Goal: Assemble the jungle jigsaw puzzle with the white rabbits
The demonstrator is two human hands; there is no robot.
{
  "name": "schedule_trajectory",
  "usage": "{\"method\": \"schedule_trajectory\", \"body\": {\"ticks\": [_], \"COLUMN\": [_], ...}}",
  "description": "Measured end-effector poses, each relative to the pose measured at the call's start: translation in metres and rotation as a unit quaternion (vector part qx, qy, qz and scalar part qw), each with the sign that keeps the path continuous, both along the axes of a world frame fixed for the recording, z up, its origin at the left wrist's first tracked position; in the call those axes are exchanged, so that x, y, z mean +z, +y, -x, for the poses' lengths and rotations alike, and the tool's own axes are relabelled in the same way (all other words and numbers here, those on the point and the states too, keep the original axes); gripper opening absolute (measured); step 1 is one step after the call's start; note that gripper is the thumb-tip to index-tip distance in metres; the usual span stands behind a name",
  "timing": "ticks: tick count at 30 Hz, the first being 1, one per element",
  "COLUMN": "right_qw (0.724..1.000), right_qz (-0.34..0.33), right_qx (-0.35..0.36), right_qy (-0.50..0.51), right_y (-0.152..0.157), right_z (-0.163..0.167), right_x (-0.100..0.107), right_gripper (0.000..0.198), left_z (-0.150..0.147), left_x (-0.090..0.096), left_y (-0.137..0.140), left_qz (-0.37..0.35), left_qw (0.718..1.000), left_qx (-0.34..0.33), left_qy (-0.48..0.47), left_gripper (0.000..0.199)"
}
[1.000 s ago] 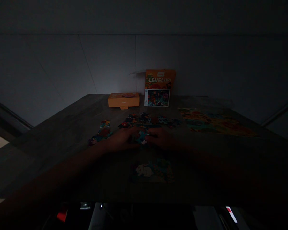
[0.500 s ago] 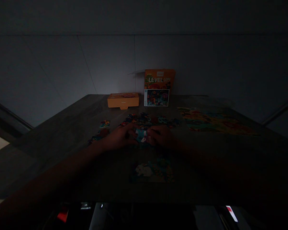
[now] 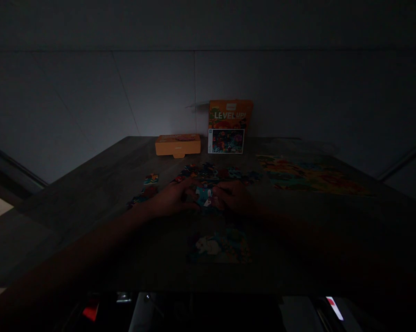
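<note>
In dim light my left hand (image 3: 175, 197) and my right hand (image 3: 233, 196) face each other over the table. Between them are teal and white puzzle pieces (image 3: 204, 195), with the fingers of both hands closed on their edges. Whether the pieces are locked together is too dark to tell. Just beyond my hands lies a heap of dark, colourful puzzle pieces (image 3: 213, 171). Nearer to me rests a joined puzzle section (image 3: 210, 246) showing a white animal and leaves. A few loose pieces (image 3: 151, 179) lie left of my left hand.
An orange box (image 3: 178, 145) lies at the back of the table (image 3: 100, 184). Beside it, an upright "LEVEL UP!" box (image 3: 229, 114) has a picture card (image 3: 228, 141) at its front. On the right lies a large yellow and green puzzle picture (image 3: 315, 176). A wall stands behind.
The pieces between my hands have shifted slightly, with the right fingers moved a little. Everything else stays where it was.
</note>
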State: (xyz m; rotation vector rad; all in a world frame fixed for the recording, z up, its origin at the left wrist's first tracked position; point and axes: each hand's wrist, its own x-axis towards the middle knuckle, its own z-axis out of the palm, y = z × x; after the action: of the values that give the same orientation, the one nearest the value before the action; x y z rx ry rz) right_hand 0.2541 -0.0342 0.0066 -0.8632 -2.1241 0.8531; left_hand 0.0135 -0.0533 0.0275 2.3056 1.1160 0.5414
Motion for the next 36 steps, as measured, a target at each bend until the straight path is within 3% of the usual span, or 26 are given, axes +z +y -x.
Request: {"method": "schedule_trajectory", "body": {"ticks": [9,17,26,36], "right_qw": [0.999,0.992,0.983,0.983], "right_qz": [-0.029,-0.058,-0.094,-0.112], "right_qx": [-0.003,0.096,0.144,0.137], "right_qy": [-0.03,-0.049,-0.067,-0.053], "right_y": [0.0015,-0.0021,-0.0002,0.0015], "right_z": [-0.0015,-0.0039,-0.0023,-0.0035], "right_x": [-0.0026,0.0003,-0.0044,-0.0045], "right_gripper": [0.037,0.032,0.031,0.031], "left_z": [-0.0021,-0.001,-0.0008,-0.0021], "left_x": [0.0025,-0.0012,0.0029,0.002], "left_y": [-0.0053,-0.008,-0.0079,-0.0071], "left_qz": [0.032,0.186,0.174,0.174], "left_qw": [0.999,0.974,0.975,0.974], "left_qx": [-0.018,-0.095,-0.117,-0.121], "left_qy": [-0.01,-0.094,-0.069,-0.08], "left_gripper": [0.053,0.047,0.024,0.025]}}
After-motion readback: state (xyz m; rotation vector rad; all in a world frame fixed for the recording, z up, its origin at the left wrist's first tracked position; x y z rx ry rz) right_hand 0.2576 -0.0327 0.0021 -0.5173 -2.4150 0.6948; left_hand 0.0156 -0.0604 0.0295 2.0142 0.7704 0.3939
